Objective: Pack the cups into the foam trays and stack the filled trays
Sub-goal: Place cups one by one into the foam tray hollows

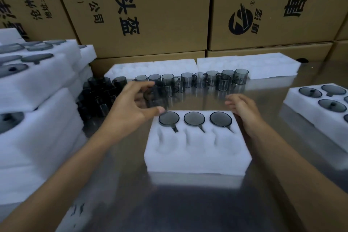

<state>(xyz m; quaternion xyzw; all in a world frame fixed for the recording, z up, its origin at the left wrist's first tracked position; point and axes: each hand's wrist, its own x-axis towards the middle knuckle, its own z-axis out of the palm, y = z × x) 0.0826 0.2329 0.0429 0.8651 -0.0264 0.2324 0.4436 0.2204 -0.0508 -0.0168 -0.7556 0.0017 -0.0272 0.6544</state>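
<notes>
Closest to the camera sat the white foam tray [197, 153] on a shiny metal table [188, 203]. Its far row already had three smoky cups [194, 118] sunk in up to their rims, handles pointing back toward the person. The near row of three pockets was still bare.

The right hand [243, 108] rested at the tray's far right corner, fingers loosely curled and holding nothing, looked like it was just steadying the foam. The left hand [135, 103] was just past the tray's far left corner with a blurry grey cup [155, 96] pinched between thumb and fingertips, above the table. Bit smeared, but the fingers were clearly wrapped round it.

My guess on handling: the cups looked thin-walled and see-through, glass or hard plastic, so light, slick and easy to chip. Gripping round the body near the rim seemed the safe bet, then lining the handle up with the slot before pushing down. The foam looked soft and squashy, so it would give a bit, and it's light enough to slide if nobody holds it.

Behind that was a row of loose cups [199, 80] and a dark cluster of more to the left. Past those lay empty foam trays [248, 66]. Stacked filled trays [37, 100] stood on the left, another filled one [320, 107] on the right, and cardboard boxes [150, 5] lined the back.
</notes>
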